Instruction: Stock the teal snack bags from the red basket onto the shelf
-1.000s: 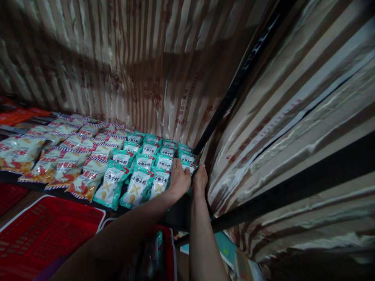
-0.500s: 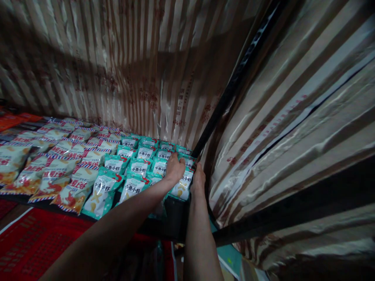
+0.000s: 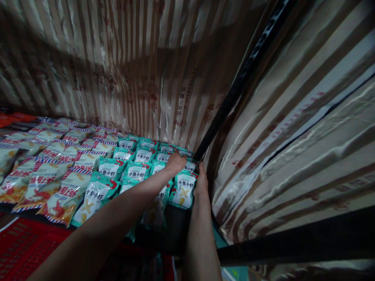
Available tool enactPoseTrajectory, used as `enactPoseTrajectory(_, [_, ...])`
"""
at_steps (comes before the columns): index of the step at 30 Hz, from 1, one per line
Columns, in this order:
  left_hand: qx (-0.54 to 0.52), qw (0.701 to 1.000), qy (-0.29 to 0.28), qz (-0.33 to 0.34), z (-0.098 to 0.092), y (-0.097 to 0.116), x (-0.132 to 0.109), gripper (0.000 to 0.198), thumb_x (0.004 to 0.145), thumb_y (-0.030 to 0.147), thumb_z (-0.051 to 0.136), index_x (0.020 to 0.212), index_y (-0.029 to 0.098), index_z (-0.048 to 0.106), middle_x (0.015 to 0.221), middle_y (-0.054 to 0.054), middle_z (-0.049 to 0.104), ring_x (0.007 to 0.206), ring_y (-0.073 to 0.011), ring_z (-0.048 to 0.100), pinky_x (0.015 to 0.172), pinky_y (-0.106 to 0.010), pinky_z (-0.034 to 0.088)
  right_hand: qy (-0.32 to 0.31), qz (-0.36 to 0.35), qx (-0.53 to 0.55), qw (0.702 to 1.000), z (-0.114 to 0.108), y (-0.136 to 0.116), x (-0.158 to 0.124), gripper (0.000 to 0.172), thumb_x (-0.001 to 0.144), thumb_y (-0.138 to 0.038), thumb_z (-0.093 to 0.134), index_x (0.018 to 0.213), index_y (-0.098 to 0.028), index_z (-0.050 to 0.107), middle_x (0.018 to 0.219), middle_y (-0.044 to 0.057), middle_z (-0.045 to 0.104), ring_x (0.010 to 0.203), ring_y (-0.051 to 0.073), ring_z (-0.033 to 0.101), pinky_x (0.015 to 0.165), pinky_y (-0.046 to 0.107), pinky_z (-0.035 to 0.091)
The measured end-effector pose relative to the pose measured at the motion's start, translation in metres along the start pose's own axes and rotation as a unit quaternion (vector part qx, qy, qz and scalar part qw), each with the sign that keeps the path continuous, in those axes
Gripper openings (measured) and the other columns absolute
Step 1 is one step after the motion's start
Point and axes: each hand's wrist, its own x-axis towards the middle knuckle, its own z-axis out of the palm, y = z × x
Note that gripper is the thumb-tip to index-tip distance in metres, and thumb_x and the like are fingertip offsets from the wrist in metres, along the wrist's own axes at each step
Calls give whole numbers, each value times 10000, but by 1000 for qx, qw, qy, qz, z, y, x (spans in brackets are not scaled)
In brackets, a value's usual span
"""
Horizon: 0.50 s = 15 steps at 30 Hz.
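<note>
Rows of teal-and-white snack bags (image 3: 137, 171) stand upright at the right end of a dark shelf. Over the rightmost bags reaches my left hand (image 3: 176, 162), its fingers bent and closed at the top of a teal snack bag (image 3: 190, 166) in the second row; the fingertips are partly hidden. My right hand (image 3: 201, 179) lies along the right side of the front corner bag (image 3: 183, 189), fingers stretched upward and touching its edge. My left forearm covers parts of the front bags.
White-and-orange shrimp snack bags (image 3: 61, 191) fill the shelf to the left. A black post (image 3: 225, 103) rises at the back right corner. Striped, wrinkled plastic sheeting (image 3: 140, 70) hangs behind and to the right. Below the shelf is a red perforated basket (image 3: 26, 246).
The front corner bag now shows more of its face, as my left hand has shifted slightly back and left off it. My right hand stays beside it. The view has turned slightly.
</note>
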Motion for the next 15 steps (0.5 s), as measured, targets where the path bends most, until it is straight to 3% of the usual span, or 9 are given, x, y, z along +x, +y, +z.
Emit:
enactPoseTrajectory(5, [-9, 1000, -3, -16, 4, -4, 4, 456, 796, 245, 450, 1217, 77, 499, 1255, -197, 544, 1177, -289, 506, 968, -367, 383, -3, 57, 6, 998, 2, -2, -3, 547, 767, -602, 492, 996, -123, 624, 620, 47, 692, 602, 220, 676, 563, 331, 548])
enactPoseTrajectory(15, [55, 998, -18, 0, 2, -5, 4, 460, 803, 238, 429, 1222, 62, 498, 1234, -185, 565, 1181, -258, 505, 949, -306, 390, 40, 42, -15, 998, 5, -9, -8, 503, 763, -566, 526, 964, -120, 642, 622, 36, 691, 603, 203, 672, 549, 299, 539])
